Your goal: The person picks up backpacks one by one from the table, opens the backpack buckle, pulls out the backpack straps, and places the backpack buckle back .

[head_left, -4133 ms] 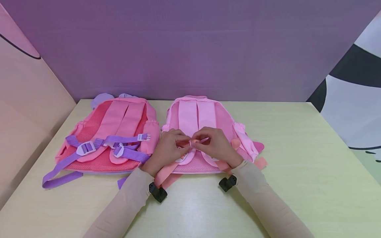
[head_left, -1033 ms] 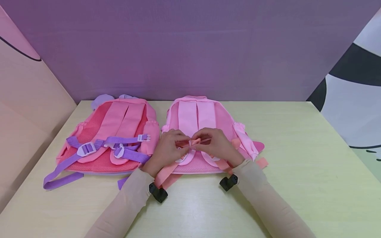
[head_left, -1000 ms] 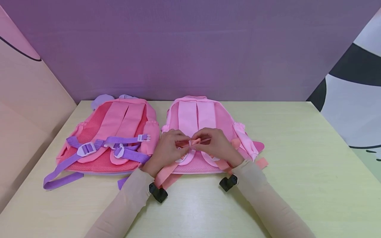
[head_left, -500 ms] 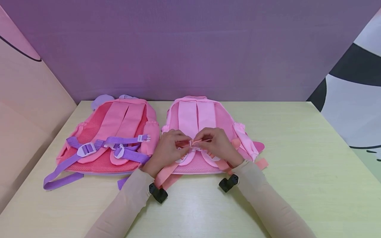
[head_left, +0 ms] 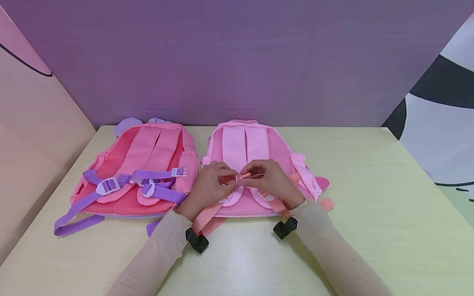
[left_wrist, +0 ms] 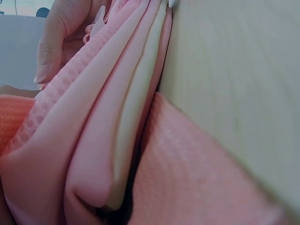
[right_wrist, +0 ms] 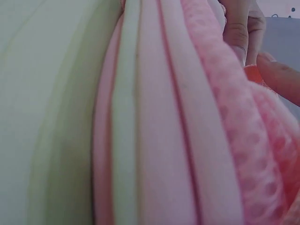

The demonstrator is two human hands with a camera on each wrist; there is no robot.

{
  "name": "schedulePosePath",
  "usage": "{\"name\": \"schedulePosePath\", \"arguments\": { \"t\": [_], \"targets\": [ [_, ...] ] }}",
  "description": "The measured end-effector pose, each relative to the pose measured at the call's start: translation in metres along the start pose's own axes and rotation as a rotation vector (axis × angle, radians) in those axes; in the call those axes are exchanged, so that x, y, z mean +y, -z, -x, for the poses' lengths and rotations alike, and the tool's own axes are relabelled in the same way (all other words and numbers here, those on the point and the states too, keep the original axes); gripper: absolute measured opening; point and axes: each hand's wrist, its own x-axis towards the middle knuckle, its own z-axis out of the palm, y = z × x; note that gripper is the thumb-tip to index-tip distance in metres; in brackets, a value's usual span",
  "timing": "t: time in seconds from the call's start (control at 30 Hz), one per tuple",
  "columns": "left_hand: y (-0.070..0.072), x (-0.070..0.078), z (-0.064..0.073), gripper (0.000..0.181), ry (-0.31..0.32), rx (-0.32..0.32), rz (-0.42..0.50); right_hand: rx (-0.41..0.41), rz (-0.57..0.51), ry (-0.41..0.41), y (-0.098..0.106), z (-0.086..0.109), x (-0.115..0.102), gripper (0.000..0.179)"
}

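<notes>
In the head view a light pink backpack lies with its shoulder straps facing up. Over its lower half, my left hand pinches a small white buckle between thumb and forefinger. Close beside it, my right hand pinches an orange strap that meets the buckle. Fingers partly hide this spot, so how far the strap passes through cannot be seen. Another orange strap hangs past the bag's bottom edge under my left wrist. Both wrist views mostly show the bag's layered pink edge.
To the left lies a darker pink backpack with purple straps and white buckles, one strap looping over the table. An orange strap end sticks out right of the light pink bag. A purple wall stands behind the table.
The orange strap's shape between my fingers has shifted slightly, and a clear-white piece seen below it half a second ago is now mostly covered. Both hands and bags otherwise stay in place.
</notes>
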Motion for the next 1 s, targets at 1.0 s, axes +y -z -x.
{"name": "schedulePosePath", "arguments": {
  "t": [1.0],
  "targets": [
    [-0.0008,0.0000,-0.0008,0.022,-0.009,0.018,-0.009,0.065,0.026,0.007,-0.0017,0.0017,-0.0023,0.007]
  ]
}}
